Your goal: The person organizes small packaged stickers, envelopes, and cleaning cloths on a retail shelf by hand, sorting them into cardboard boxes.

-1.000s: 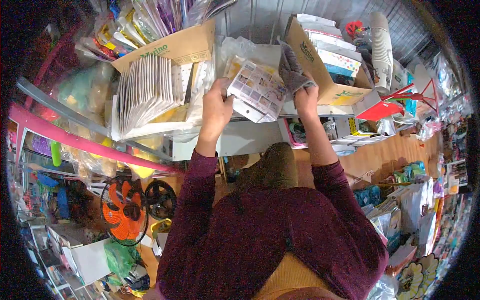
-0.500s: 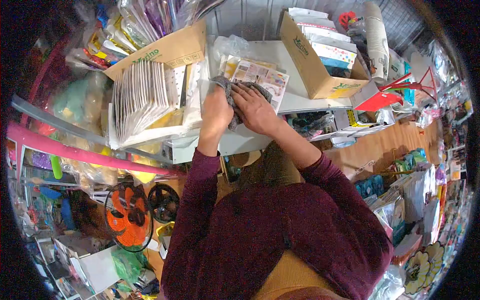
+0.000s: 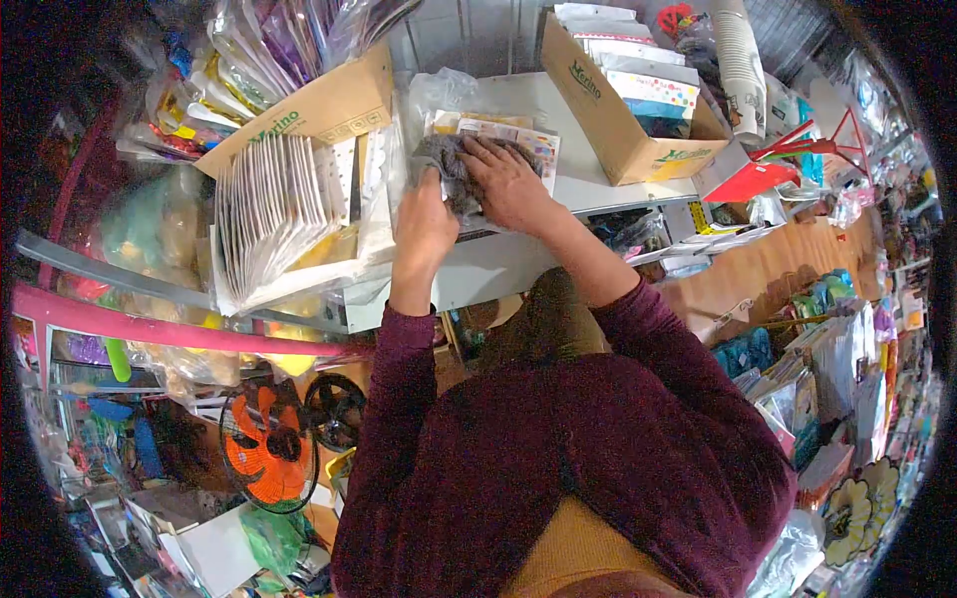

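Note:
A grey cloth (image 3: pixel 446 157) lies bunched over a flat packet with a colourful printed front (image 3: pixel 541 147), hiding much of it. My left hand (image 3: pixel 426 221) is closed on the cloth's near left edge, with its thumb up against it. On the right part of the cloth, my right hand (image 3: pixel 510 189) presses down with its fingers stretched out flat. The packet rests on the white shelf (image 3: pixel 588 149), with more flat packs partly showing beneath it and crumpled clear plastic (image 3: pixel 444 90) just behind.
At left stand a carton (image 3: pixel 349 100) and a row of upright white packets (image 3: pixel 269 214). Another carton (image 3: pixel 588 105) of packs is at right, beside a red stand (image 3: pixel 748 174) and stacked paper cups (image 3: pixel 738 70). A pink rail (image 3: pixel 189 334) runs along the lower left; an orange fan (image 3: pixel 264 444) stands below.
The cloth is spread wider and covers more of the printed packet. My right hand's fingers lie flatter and farther up on it. The whole view has shifted slightly.

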`<state>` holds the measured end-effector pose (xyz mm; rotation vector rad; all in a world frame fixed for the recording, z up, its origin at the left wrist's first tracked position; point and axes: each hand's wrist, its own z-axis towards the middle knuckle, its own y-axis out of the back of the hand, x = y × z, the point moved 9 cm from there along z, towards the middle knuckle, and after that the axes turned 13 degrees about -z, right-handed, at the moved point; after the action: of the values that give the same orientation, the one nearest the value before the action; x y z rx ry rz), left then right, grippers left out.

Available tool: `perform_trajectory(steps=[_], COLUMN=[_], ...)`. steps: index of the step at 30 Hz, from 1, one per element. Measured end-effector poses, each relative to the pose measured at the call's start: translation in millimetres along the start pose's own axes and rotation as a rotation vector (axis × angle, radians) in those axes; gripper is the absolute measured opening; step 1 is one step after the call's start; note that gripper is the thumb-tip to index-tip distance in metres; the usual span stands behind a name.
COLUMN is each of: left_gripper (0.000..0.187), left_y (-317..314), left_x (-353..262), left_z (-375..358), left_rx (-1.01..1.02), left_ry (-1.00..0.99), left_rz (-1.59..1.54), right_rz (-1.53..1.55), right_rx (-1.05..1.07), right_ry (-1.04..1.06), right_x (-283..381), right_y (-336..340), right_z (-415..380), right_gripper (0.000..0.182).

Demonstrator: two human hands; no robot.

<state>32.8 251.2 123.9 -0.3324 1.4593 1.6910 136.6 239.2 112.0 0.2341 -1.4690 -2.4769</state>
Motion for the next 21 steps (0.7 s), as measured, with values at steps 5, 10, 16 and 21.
perform_trajectory(steps=[5,10,16,21], left_gripper=[0.037,0.038,0.033,0.041], left_y=[-0.5,-1.6,-0.2,-6.9], left_x=[4.7,9.4,8.5,18.2], left_z=[-0.7,-2.6,1.5,-6.9], left_rx=[-0.005,-0.017,-0.017,-0.014], left_ry=[0.048,0.09,-0.022,0.197], left_rz=[-0.012,-0.034,-0.12,-1.009], right_rz=[0.004,0.056,0.024,0.079], right_rx=[-0.003,-0.025,0.021,-0.088], right_ry=[-0.109,-0.181,-0.37,-0.362], right_x=[-30.3,-58.6,-90.1,-97.3], right_y=[-12.1,0.4,1.5,-1.7], right_z=[7.7,7.8,-7.4,-8.7], right_gripper=[0.046,0.041,0.035,0.031])
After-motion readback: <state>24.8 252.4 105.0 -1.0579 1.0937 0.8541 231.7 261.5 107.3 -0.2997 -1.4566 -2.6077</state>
